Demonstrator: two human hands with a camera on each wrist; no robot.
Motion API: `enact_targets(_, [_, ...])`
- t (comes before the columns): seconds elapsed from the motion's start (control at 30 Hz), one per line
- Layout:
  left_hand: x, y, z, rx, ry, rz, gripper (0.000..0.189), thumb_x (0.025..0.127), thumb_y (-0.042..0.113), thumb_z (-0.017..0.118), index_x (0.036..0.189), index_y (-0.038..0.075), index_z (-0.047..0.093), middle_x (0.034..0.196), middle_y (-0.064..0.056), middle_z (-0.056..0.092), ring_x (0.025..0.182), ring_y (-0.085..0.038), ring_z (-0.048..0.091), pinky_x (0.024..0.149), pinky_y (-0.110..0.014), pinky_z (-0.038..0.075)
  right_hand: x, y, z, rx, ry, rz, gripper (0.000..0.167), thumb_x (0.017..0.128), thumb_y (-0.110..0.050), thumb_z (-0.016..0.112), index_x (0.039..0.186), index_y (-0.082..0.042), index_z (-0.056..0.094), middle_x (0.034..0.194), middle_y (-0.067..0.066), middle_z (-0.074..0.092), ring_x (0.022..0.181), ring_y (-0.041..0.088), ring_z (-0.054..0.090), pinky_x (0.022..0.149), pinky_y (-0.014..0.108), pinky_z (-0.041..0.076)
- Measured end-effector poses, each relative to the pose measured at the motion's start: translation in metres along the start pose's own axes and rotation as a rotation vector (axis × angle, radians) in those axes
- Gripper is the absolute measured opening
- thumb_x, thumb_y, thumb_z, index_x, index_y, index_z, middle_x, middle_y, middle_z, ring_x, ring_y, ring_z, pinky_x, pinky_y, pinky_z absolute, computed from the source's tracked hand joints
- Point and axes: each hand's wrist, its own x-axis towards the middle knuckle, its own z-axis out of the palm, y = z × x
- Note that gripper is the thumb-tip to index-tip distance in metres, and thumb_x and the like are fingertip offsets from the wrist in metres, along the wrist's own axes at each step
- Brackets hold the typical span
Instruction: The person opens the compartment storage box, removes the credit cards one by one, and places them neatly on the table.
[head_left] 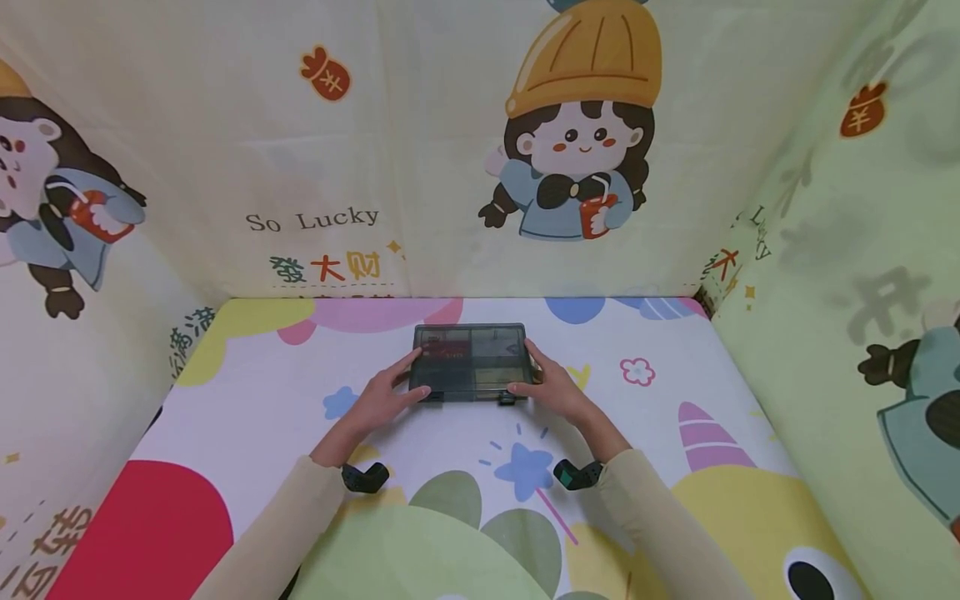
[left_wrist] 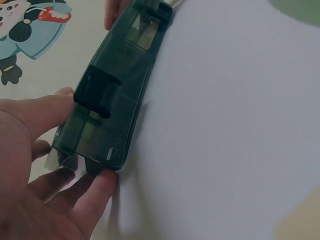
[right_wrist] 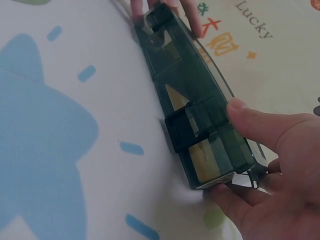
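Holding the dark see-through case from its two ends, both hands in my feed have their fingers bent around it. On my left side, the left hand grips the left end, its thumb close to one latch and the other fingers round the end and corner. Its partner, the right hand, grips the opposite end in the same manner, thumb near the second latch. I read the lid as down over the case; through it I make out dividers, a reddish patch at the far left and paler patches on the right, but I cannot tell what those contents are.

The case is over the far half of the worktop, near the back wall cloth. From my views I cannot tell whether its underside touches the surface.

Nearer me, a printed blue star lies between the forearms. Pale sleeves cover both arms, and I see a dark device at each wrist. On the back cloth I can read "So Lucky" beside a cartoon figure in an orange hat.
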Motion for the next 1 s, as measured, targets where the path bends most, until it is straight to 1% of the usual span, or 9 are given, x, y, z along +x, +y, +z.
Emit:
enact_targets(0.2, [0.003, -0.002, 0.0, -0.072, -0.017, -0.043, 0.078, 0.09, 0.03, 0.069, 0.154, 0.028, 0.024, 0.161, -0.01, 0.023, 0.146, -0.034, 0.029, 0.118, -0.052, 0.029, 0.0, -0.001, -0.001, -0.029, 0.001, -0.002, 0.093, 0.088, -0.027, 0.071, 0.157, -0.024, 0.008, 0.164, 0.009, 0.013, 0.145, 0.038, 0.027, 0.117, 0.054, 0.028])
enact_targets(0.4, [0.006, -0.003, -0.001, -0.149, -0.03, -0.044, 0.081, 0.088, 0.029, 0.071, 0.154, 0.031, 0.024, 0.162, -0.007, 0.02, 0.148, -0.032, 0.024, 0.119, -0.05, 0.028, -0.002, -0.004, -0.003, -0.027, -0.005, -0.012, 0.093, 0.089, -0.025, 0.071, 0.157, -0.022, 0.008, 0.164, 0.009, 0.012, 0.145, 0.039, 0.026, 0.117, 0.053, 0.029])
enact_targets(0.57, [0.007, -0.003, -0.001, -0.163, -0.051, -0.054, 0.082, 0.089, 0.028, 0.07, 0.155, 0.031, 0.02, 0.163, -0.006, 0.017, 0.149, -0.031, 0.023, 0.12, -0.05, 0.025, -0.003, -0.003, -0.006, -0.012, -0.027, -0.021, 0.094, 0.089, -0.026, 0.07, 0.157, -0.021, 0.006, 0.164, 0.009, 0.009, 0.145, 0.038, 0.025, 0.118, 0.053, 0.027])
enact_targets(0.63, [0.006, -0.003, 0.001, -0.164, -0.047, -0.046, 0.082, 0.09, 0.025, 0.07, 0.155, 0.031, 0.02, 0.163, -0.006, 0.018, 0.148, -0.032, 0.024, 0.12, -0.05, 0.025, -0.003, -0.002, -0.006, -0.009, -0.03, -0.022, 0.094, 0.089, -0.026, 0.071, 0.157, -0.02, 0.006, 0.164, 0.009, 0.008, 0.146, 0.039, 0.024, 0.119, 0.053, 0.026])
enact_targets(0.67, [0.006, -0.003, 0.002, -0.13, -0.043, -0.038, 0.086, 0.088, 0.024, 0.072, 0.155, 0.032, 0.019, 0.163, -0.006, 0.019, 0.148, -0.032, 0.025, 0.119, -0.05, 0.027, -0.003, -0.002, -0.006, -0.007, -0.03, -0.018, 0.094, 0.089, -0.026, 0.071, 0.157, -0.02, 0.006, 0.164, 0.009, 0.008, 0.146, 0.039, 0.024, 0.119, 0.053, 0.026])
enact_targets(0.8, [0.0, -0.005, 0.006, 0.085, -0.036, 0.032, 0.101, 0.082, 0.019, 0.077, 0.156, 0.03, 0.009, 0.161, -0.013, 0.022, 0.145, -0.036, 0.03, 0.114, -0.053, 0.034, -0.003, -0.003, -0.006, -0.003, -0.029, -0.008, 0.093, 0.089, -0.026, 0.071, 0.157, -0.021, 0.007, 0.164, 0.009, 0.009, 0.146, 0.039, 0.023, 0.118, 0.054, 0.026])
enact_targets(0.87, [-0.003, -0.006, 0.008, 0.171, -0.027, 0.056, 0.108, 0.078, 0.018, 0.08, 0.157, 0.03, 0.007, 0.16, -0.015, 0.024, 0.144, -0.037, 0.03, 0.112, -0.056, 0.036, -0.002, -0.003, -0.005, 0.0, -0.031, -0.009, 0.093, 0.089, -0.025, 0.07, 0.157, -0.022, 0.007, 0.164, 0.009, 0.009, 0.146, 0.039, 0.023, 0.118, 0.054, 0.026])
enact_targets(0.9, [-0.004, -0.006, 0.008, 0.175, -0.023, 0.063, 0.109, 0.078, 0.017, 0.08, 0.157, 0.029, 0.006, 0.16, -0.015, 0.025, 0.144, -0.037, 0.029, 0.112, -0.056, 0.036, -0.002, -0.003, -0.005, -0.001, -0.032, -0.012, 0.093, 0.089, -0.025, 0.07, 0.157, -0.021, 0.007, 0.164, 0.009, 0.008, 0.146, 0.039, 0.023, 0.118, 0.054, 0.027])
enact_targets(1.0, [-0.005, -0.006, 0.005, 0.124, -0.022, 0.047, 0.109, 0.076, 0.017, 0.083, 0.156, 0.031, 0.01, 0.16, -0.015, 0.025, 0.146, -0.037, 0.026, 0.114, -0.057, 0.032, 0.0, -0.001, -0.003, -0.004, -0.035, -0.017, 0.093, 0.089, -0.026, 0.07, 0.157, -0.022, 0.007, 0.164, 0.008, 0.008, 0.146, 0.04, 0.023, 0.118, 0.053, 0.027])
